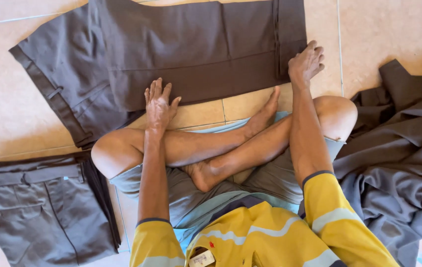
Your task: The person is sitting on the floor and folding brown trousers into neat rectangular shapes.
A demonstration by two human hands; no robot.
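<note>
On smooth brown trousers (pixel 171 54) (folded, flat): both hands, L (pixel 159 105) & R (pixel 306 63).

Trousers (pixel 171 54) dark brown; folded trousers (pixel 37 207) grey; shirt (pixel 260 237) yellow, apparently pale-striped.

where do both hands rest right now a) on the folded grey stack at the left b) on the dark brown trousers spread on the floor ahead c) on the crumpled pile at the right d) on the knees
b: the left hand and the right hand both press flat on the lower edge of the dark brown trousers laid out on the tiled floor.
</note>
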